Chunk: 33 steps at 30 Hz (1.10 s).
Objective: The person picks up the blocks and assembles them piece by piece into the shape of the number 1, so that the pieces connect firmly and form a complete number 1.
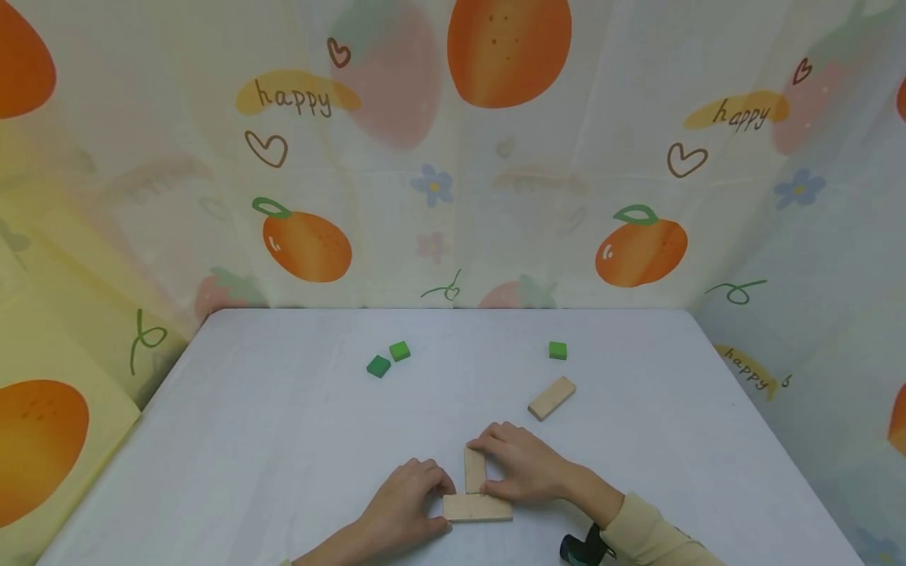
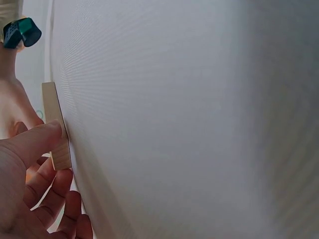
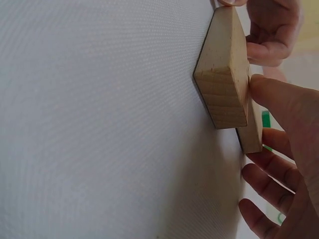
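Observation:
Two plain wooden blocks lie on the white table in a T shape. The crosswise wooden block (image 1: pixel 477 509) is nearest the body, and the lengthwise wooden block (image 1: pixel 475 470) meets its far side. My left hand (image 1: pixel 408 503) pinches the left end of the crosswise block; in the left wrist view, the thumb (image 2: pixel 42 139) lies on that block (image 2: pixel 55 112). My right hand (image 1: pixel 527 464) grips the lengthwise block, index finger at its far end and thumb by its near end. Seen from the right wrist, part of the lengthwise block (image 3: pixel 252 132) is hidden behind the crosswise block (image 3: pixel 222 94).
Another wooden block (image 1: pixel 552 398) lies slanted beyond the right hand. Farther back are a dark green cube (image 1: pixel 378 366) and a lighter green cube (image 1: pixel 399 351) on the left, and a green cube (image 1: pixel 557 350) on the right. A patterned curtain (image 1: pixel 453 236) hangs behind the table.

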{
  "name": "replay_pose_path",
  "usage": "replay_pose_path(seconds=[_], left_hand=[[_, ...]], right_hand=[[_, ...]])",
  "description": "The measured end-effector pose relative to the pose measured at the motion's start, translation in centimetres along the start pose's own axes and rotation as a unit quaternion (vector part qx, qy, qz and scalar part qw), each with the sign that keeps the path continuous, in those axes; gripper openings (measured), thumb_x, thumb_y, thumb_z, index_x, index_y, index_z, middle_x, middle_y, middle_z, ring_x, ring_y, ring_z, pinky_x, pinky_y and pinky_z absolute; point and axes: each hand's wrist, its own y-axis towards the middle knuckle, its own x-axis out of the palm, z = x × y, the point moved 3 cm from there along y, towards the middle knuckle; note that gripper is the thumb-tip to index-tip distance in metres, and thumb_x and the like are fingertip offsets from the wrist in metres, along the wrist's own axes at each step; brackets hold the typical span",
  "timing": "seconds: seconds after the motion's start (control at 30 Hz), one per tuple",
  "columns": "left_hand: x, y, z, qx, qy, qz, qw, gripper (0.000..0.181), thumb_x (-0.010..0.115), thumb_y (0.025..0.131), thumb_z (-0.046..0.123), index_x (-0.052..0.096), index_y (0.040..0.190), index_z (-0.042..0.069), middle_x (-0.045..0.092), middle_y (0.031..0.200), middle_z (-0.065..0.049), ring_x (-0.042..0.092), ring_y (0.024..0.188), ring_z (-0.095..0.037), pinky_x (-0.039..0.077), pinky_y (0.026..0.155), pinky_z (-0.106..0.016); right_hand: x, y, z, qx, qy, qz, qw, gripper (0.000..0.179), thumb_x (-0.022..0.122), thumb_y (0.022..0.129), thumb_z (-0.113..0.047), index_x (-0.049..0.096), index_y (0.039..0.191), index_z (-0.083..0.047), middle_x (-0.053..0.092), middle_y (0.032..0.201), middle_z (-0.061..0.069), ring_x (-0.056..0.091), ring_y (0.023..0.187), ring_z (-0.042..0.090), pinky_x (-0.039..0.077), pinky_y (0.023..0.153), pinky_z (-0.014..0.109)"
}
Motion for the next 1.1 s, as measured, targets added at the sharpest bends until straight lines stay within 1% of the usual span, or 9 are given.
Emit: replay_pose_path(seconds=[0.37,0.57,0.63,0.77,0.93,1.1], left_hand=[[0.1,0.0,0.0,0.002,0.002,0.006,1.0,0.032,0.081,0.064,0.028,0.061,0.088,0.024,0.052,0.082,0.019,0.039,0.074,0.0,0.037,0.067,-0.019],[0.2,0.0,-0.1,0.004,0.003,0.008,1.0,0.032,0.081,0.064,0.028,0.061,0.088,0.024,0.051,0.082,0.019,0.039,0.074,0.001,0.037,0.067,-0.019],[0.2,0.0,-0.1,0.005,0.003,0.008,1.0,0.032,0.081,0.064,0.028,0.061,0.088,0.025,0.051,0.083,0.019,0.039,0.075,0.001,0.037,0.067,-0.02],[0.2,0.0,-0.1,0.005,0.003,0.007,1.0,0.032,0.081,0.064,0.028,0.061,0.089,0.025,0.052,0.084,0.019,0.039,0.075,0.001,0.038,0.068,-0.02],[0.3,0.0,-0.1,-0.001,0.003,0.004,1.0,0.032,0.081,0.064,0.028,0.061,0.089,0.025,0.052,0.083,0.019,0.039,0.075,0.0,0.038,0.069,-0.021],[0.3,0.1,-0.1,-0.005,0.003,0.003,1.0,0.031,0.081,0.064,0.028,0.061,0.088,0.025,0.051,0.082,0.019,0.039,0.075,0.0,0.038,0.068,-0.021]], right_hand=[[0.1,0.0,0.1,0.012,-0.002,-0.007,0.9999,0.05,0.065,0.082,-0.039,0.053,0.125,-0.016,0.054,0.112,-0.005,0.049,0.098,0.008,0.042,0.083,0.027],[0.0,-0.1,0.1,0.013,0.001,-0.001,0.9999,0.053,0.064,0.082,-0.038,0.05,0.127,-0.013,0.054,0.114,-0.003,0.05,0.101,0.01,0.043,0.085,0.028],[-0.1,-0.1,0.1,0.015,-0.001,0.01,0.9998,0.053,0.064,0.082,-0.037,0.051,0.127,-0.013,0.054,0.115,-0.003,0.05,0.101,0.011,0.043,0.085,0.029],[-0.6,-0.1,0.4,0.025,-0.008,0.047,0.9985,0.052,0.066,0.08,-0.035,0.053,0.126,-0.013,0.055,0.116,-0.003,0.051,0.103,0.011,0.044,0.087,0.029],[-1.2,-0.4,1.2,0.057,-0.024,0.086,0.9943,0.055,0.068,0.078,-0.035,0.052,0.127,-0.015,0.054,0.12,-0.002,0.05,0.108,0.013,0.042,0.093,0.033],[-2.2,-0.7,2.3,0.085,-0.025,0.128,0.9878,0.058,0.071,0.077,-0.035,0.052,0.127,-0.013,0.055,0.122,0.0,0.051,0.112,0.017,0.039,0.097,0.038]])
